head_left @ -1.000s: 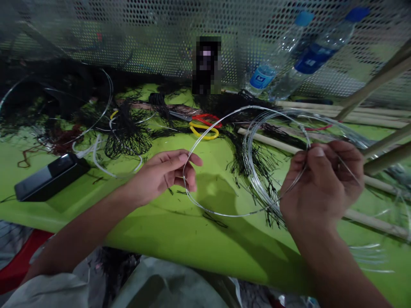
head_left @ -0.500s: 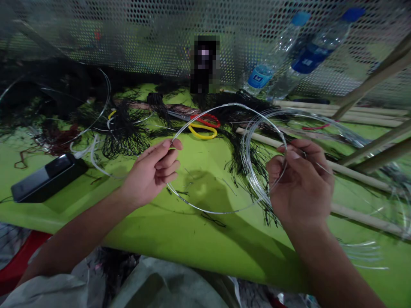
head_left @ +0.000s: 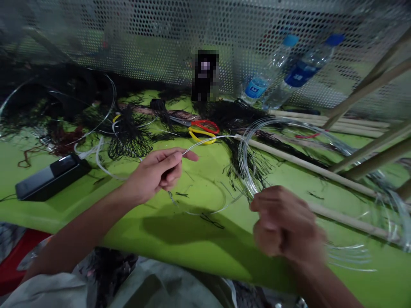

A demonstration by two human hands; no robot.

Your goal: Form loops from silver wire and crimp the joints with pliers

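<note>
Both hands are shifting: the left hand (head_left: 157,173) is still pinching the wire loop (head_left: 205,141), while the blurred right hand (head_left: 282,226), curled shut, is dropping lower toward the green surface (head_left: 199,239).

Bright lime-green flat tabletop (head_left: 199,231) fills the middle of the frame. Thin silvery-clear wire loop (head_left: 224,141) at centre, glinting pale. Matte black tangled netting strands (head_left: 128,132) at left centre. Scissors with one red and one yellow plastic handle (head_left: 203,129) at upper centre. Glossy black rectangular device (head_left: 48,176) at left. Two clear plastic bottles with blue caps and blue labels (head_left: 279,72) at upper right. Grey metal screen with a regular dot-hole pattern (head_left: 160,38) across the top. Pale tan wooden sticks (head_left: 321,169) at right.
</note>
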